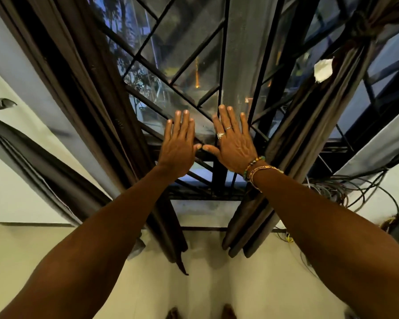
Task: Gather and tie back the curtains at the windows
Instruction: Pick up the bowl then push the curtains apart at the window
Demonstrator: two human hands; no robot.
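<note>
The left curtain (129, 153) is hanging bunched, with no tie visible on it, along the window's left edge. Its long axis is running from the top left down toward the floor. The right curtain (309, 125) is hanging likewise on the other side, cinched in a knot (362, 21) high up and carrying a white scrap (323, 69). Between them both hands are hovering flat before the window (184, 65), fingers straight, holding nothing, thumbs nearly touching. Whether they are touching the glass cannot be told. The left hand (179, 146) is sitting nearer the loose curtain than the right hand (233, 143), with that curtain just to its left, so the gather is probably falling to it first. Cables (346, 187) are trailing at the right.
</note>
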